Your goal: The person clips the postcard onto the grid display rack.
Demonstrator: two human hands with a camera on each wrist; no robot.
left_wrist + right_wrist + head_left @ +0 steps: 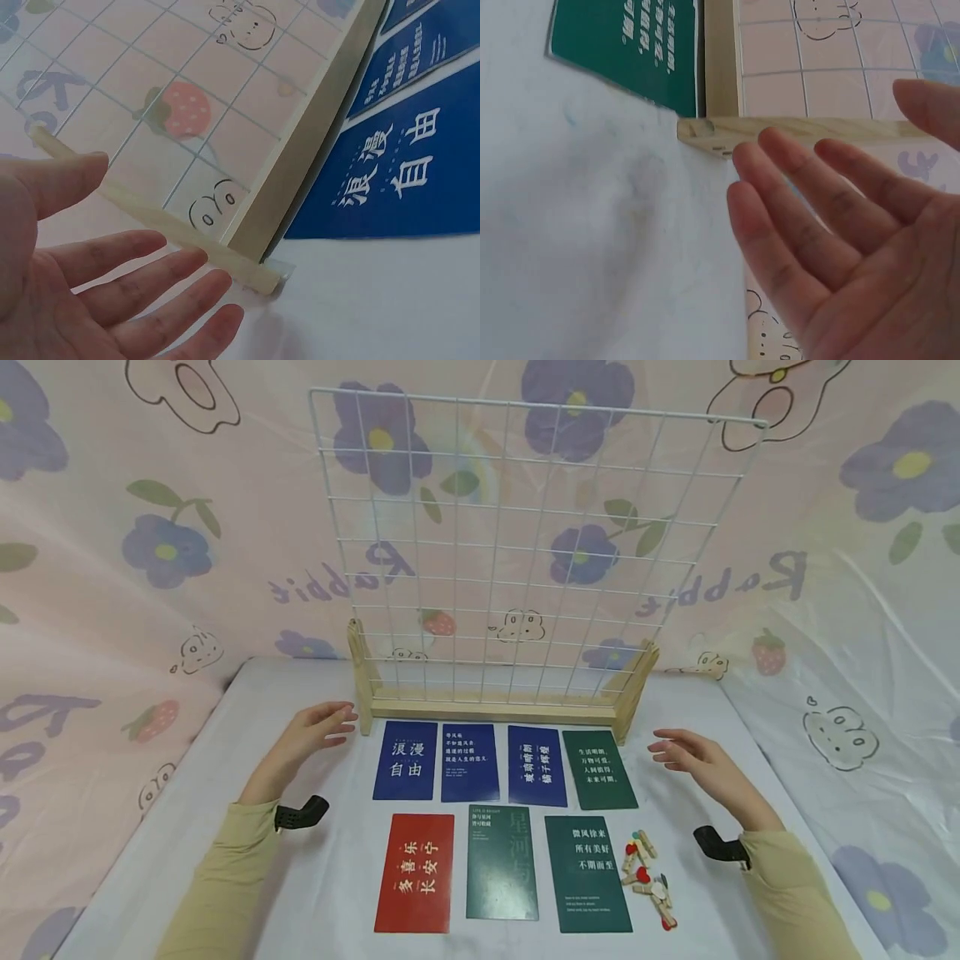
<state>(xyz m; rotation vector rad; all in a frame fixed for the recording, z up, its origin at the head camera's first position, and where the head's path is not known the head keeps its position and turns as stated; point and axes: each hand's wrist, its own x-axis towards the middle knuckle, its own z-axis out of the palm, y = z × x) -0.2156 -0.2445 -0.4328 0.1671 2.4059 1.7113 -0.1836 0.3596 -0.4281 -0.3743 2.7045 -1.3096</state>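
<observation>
Seven printed cards (498, 839) lie between or nearside of the left hand (317, 733) and right hand (693, 762), both empty, loosely spread beside the wire grid rack (491, 712). Handling seems unstarted; picking up cards or mini clothespins (642, 888) calls for pinching.

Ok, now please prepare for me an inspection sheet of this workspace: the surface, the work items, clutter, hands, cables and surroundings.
Surface: white table, cards lying flat on it.
Job's things: white wire grid standing in wooden stand, no card on it; three blue cards, three green cards, one red card, in two rows; small pegs scattered at right.
Clutter: nothing seen.
Hands: left hand and right hand near the stand's ends, holding nothing.
Cables: nothing seen.
Surroundings: printed fabric behind the table.
</observation>
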